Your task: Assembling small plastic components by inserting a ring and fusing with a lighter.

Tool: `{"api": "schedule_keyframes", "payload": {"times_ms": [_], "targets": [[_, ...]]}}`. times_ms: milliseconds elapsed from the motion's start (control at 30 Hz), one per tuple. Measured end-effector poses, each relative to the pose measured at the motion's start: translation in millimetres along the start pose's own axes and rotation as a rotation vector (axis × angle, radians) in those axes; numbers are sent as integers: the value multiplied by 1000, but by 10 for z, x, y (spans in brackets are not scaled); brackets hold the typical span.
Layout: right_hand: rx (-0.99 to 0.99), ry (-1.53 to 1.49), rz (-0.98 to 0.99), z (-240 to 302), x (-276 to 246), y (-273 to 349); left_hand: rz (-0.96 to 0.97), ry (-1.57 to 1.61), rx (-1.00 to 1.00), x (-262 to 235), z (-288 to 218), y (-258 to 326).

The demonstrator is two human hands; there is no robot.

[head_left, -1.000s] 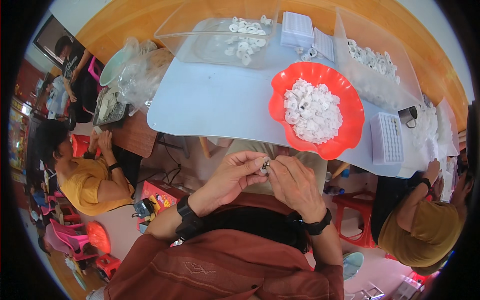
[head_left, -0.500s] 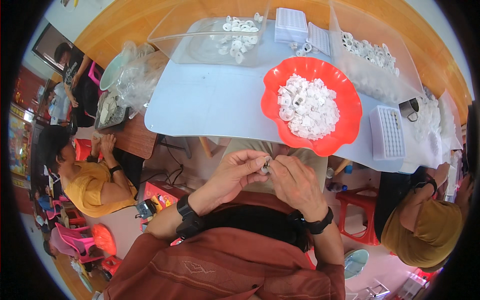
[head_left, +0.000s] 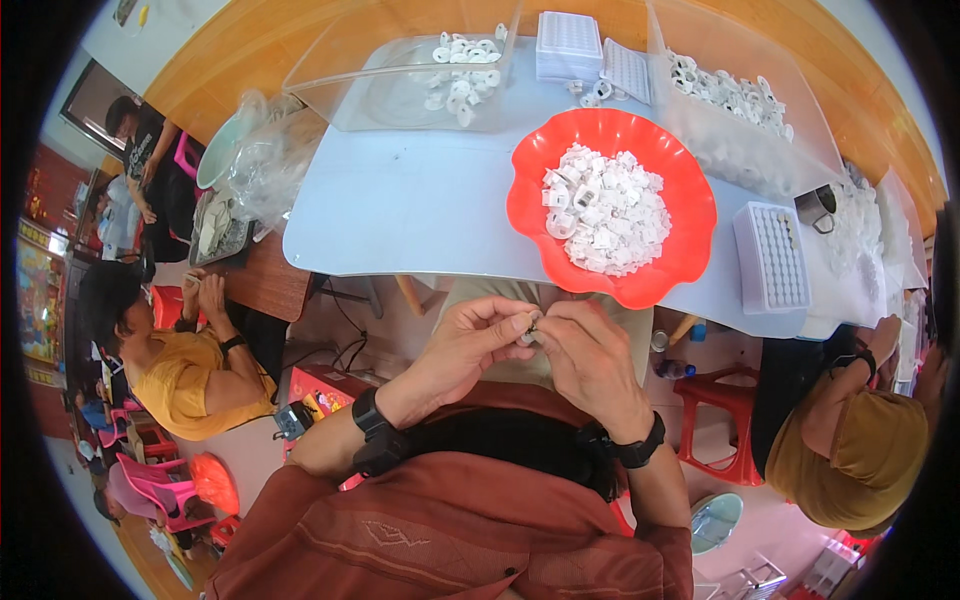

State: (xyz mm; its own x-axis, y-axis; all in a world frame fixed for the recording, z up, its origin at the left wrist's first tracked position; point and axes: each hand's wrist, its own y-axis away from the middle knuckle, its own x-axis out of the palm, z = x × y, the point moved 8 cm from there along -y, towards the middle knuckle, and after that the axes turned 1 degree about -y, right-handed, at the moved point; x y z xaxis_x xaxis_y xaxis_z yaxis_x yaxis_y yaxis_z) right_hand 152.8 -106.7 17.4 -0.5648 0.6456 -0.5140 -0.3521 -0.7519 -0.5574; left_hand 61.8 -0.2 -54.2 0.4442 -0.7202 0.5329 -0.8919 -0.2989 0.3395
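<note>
Held in mid-air, in front of the chest and short of the near table edge: a small, whitish, seemingly plastic part [head_left: 527, 338] with a darker spot, too small and too covered by fingers to identify in detail. Pinched on one side between thumb and forefinger of the left hand [head_left: 468, 345]; gripped on the other by the narrowly bunched fingertips of the right hand [head_left: 592, 355]. Step in hand, judging by this pose: close two-handed fingertip work on a single part. Called for next, by the same judgement: a firm left pinch, small controlled movement of the right fingertips, and care against a slip toward the lap. Just beyond, to the right: a red, scalloped plastic bowl [head_left: 692, 190], heaped with small white plastic pieces [head_left: 625, 225], at the near edge of a pale-blue, smooth-topped table [head_left: 420, 215]. Farther back, from left to right: a clear, box-shaped plastic bin [head_left: 335, 90] with white rounded pieces [head_left: 470, 72]; a stack of white, gridded plastic trays [head_left: 568, 50]; a second translucent bin [head_left: 740, 155], likewise partly filled. Outermost: a co-worker in a yellow top [head_left: 200, 385] at left, another in mustard-brown [head_left: 850, 450] at right.
</note>
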Motion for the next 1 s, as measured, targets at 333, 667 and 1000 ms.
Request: {"api": "schedule_keyframes", "payload": {"times_ms": [333, 667, 1000], "targets": [[-149, 72, -76, 78, -46, 85, 16, -4, 14, 51, 20, -13], [-181, 97, 3, 93, -37, 117, 16, -145, 0, 46, 58, -15], [129, -131, -13, -160, -1, 224, 48, -231, 38, 71, 123, -19]]}}
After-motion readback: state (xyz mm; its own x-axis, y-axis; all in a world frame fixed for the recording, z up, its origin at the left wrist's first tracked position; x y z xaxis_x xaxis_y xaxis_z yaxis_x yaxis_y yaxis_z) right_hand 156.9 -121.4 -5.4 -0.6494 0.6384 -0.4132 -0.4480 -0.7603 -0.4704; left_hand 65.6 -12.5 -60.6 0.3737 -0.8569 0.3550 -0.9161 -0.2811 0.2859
